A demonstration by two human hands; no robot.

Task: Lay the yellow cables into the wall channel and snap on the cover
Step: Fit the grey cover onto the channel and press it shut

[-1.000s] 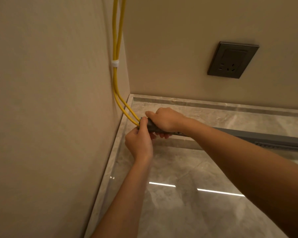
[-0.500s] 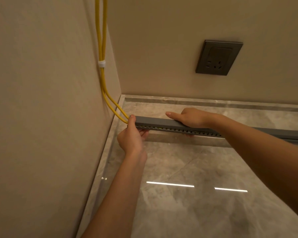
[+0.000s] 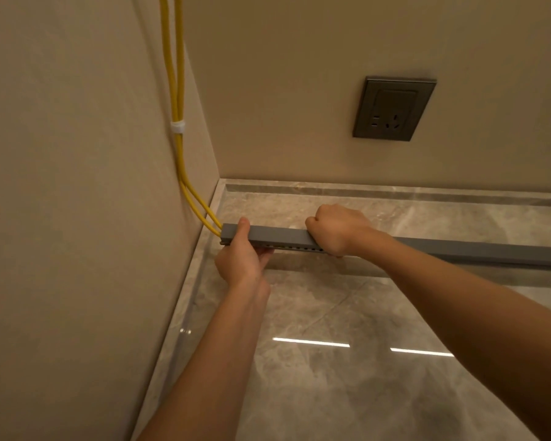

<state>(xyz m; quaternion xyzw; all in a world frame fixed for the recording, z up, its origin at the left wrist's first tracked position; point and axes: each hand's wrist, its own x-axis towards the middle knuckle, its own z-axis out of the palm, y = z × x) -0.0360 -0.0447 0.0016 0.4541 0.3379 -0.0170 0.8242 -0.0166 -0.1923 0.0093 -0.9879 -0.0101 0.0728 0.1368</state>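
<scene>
At room corner, low over marble floor [image 3: 347,393]: yellow cables [image 3: 176,90] dropping down left wall, bound by white tie [image 3: 178,126], entering left end of grey channel [image 3: 280,237]. Left hand [image 3: 240,259] pinching channel end, thumb on cover [image 3: 458,248], fingers beneath. Right hand [image 3: 334,229] fisted, pressing down on cover farther right. Grey socket [image 3: 394,108] on back wall.

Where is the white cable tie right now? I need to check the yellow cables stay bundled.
In the head view, upper left: the white cable tie wraps the yellow cables on the left wall, above the channel.
</scene>
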